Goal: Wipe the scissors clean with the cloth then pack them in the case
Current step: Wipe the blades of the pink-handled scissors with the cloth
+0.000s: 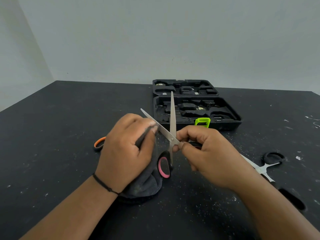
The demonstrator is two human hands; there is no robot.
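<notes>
A pair of scissors with pink and black handles (pixel 170 135) is held up just in front of the open black case (pixel 195 104), with its two blades spread wide apart like a V. One handle is pinched by the right hand (pixel 204 153), whose fingers (pixel 181 146) are curled round it close to the screw of the scissors. The left blade is gripped by the left hand (pixel 128 149) through a dark grey cloth (pixel 147 184), and the fingers of that hand are pressed together round the cloth and the blade. The rest of the cloth hangs down to the black tabletop (pixel 52 135) under the left hand. The case is laid flat on the tabletop, and a green clip (pixel 202 122) is seen on its near edge. A second pair of scissors with black handles (pixel 265 168) is left on the tabletop, to the right of the case and nearer. An orange and black handle (pixel 99 144) is seen to the left of the case, partly hidden behind the left hand.
</notes>
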